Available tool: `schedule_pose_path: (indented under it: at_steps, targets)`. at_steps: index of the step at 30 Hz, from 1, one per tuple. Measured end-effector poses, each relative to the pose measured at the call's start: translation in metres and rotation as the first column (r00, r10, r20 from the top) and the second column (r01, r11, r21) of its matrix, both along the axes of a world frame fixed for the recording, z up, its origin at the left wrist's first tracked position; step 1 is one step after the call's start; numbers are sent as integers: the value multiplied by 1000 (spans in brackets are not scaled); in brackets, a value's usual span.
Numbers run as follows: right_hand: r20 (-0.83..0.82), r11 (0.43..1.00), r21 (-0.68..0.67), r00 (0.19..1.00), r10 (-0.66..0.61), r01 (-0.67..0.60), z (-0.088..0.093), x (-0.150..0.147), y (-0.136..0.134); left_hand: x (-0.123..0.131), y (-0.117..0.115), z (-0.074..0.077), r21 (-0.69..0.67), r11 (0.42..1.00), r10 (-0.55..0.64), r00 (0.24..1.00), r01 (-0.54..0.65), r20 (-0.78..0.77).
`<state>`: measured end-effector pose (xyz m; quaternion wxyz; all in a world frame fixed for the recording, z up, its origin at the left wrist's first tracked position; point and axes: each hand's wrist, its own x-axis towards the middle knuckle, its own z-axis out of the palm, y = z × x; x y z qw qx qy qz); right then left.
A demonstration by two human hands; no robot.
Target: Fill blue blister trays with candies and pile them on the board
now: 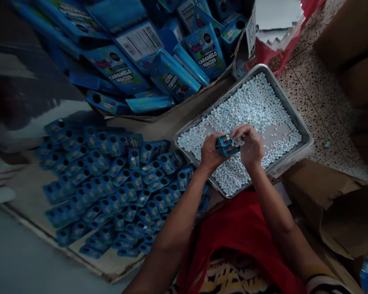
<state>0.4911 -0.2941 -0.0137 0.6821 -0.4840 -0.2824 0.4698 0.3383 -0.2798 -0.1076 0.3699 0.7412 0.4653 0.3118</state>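
Observation:
Over the metal tray (306, 141), my left hand (210, 153) is closed around small blue candy boxes (226, 150); they look like a pair side by side. Cupped at their top end, my right hand (251, 149) holds a handful of small pale candies (237, 141), some of them resting against the boxes. Its fingers are curled. Loose white and light-blue candies (251, 102) cover most of the tray, with bare metal showing near its middle and right side.
Many upright blue boxes (110, 179) with round holes stand in rows on the table (27, 204) at left. A large carton (159, 116) of blue boxes is at the back. An open cardboard box (334, 204) stands at right, near a red stool (282, 61). Someone's sleeve (1, 167) shows far left.

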Motion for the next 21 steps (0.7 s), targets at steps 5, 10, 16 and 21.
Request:
schedule_pose_path:
  at_steps: [5, 10, 16, 21]
  targets:
    - [117, 992, -45, 985, 124, -119, -3, 1, -12, 3, -1, -4, 37, 999, 29, 995, -33, 99]
    - [381, 962, -137, 884, 271, -235, -19, 54, -17, 0, 13, -25, -28, 982, 186, 945, -185, 270]
    - [916, 923, -280, 360, 175, 264, -91, 152, 12, 18, 55, -55, -401, 913, 263, 864, -78, 430]
    - [906, 913, -258, 406, 115, 315, -127, 121, 26, 50, 49, -57, -534, 843, 253, 827, 66, 502]
